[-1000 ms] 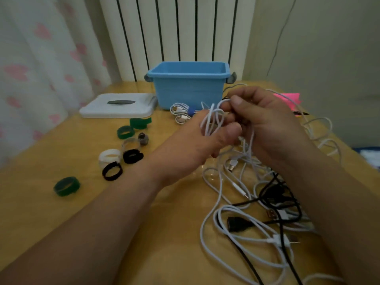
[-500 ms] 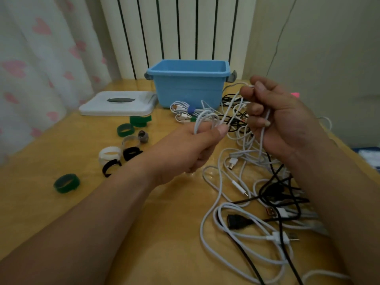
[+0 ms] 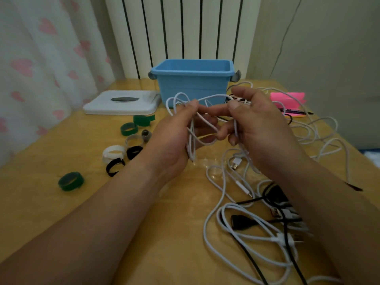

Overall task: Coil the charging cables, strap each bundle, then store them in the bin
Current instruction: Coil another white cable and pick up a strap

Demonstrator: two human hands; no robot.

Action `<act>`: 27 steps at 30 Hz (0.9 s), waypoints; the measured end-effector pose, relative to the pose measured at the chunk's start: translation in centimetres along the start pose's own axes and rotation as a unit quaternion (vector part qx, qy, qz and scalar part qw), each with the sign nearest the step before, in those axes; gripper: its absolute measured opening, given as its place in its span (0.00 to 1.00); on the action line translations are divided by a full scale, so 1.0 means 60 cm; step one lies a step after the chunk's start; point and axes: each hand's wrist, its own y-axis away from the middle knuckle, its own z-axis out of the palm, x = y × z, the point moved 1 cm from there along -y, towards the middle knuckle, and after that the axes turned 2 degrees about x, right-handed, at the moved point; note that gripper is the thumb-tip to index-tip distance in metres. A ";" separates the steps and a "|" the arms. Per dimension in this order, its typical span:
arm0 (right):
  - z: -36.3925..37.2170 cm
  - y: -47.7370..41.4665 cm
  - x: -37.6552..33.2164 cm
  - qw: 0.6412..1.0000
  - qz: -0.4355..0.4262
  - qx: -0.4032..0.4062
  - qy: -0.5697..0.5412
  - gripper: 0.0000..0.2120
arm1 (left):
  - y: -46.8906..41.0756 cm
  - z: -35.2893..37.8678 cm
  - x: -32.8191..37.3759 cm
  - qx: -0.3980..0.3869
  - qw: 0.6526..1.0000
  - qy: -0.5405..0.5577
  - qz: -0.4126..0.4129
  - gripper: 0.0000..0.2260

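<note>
Head view, left hand (image 3: 174,140) gripping white cable (image 3: 192,138) loops, right hand (image 3: 259,128) pinching strand

A home room: heart-print curtain (image 3: 41,64), white radiator (image 3: 185,31) (ribbed), wooden table (image 3: 61,202).

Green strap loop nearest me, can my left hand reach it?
Probably yes: the green strap loop lies in the open, nothing over it, but the left hand grips the white cable coil.

Beyond the fingers (image 3: 189,112), white ribbed radiator (image 3: 181,27) with dark slots. Left of them, sheer curtain (image 3: 41,58) printed with pink hearts. Right, plain beige wall (image 3: 329,48) crossed by thin dark wire (image 3: 289,27). Beneath, yellow wooden desk (image 3: 51,212) in dim light.
</note>
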 end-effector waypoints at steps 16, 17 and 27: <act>0.000 0.010 -0.019 0.994 -0.081 0.043 0.066 0.12 | 0.004 0.006 -0.007 -0.058 0.997 -0.050 -0.026 0.21; 0.003 0.012 -0.018 0.994 -0.084 0.025 0.072 0.12 | 0.004 0.007 -0.005 -0.067 0.996 -0.031 -0.042 0.25; 0.022 0.022 -0.006 0.991 -0.100 -0.049 0.074 0.10 | 0.000 0.011 -0.013 -0.091 0.995 0.024 -0.030 0.22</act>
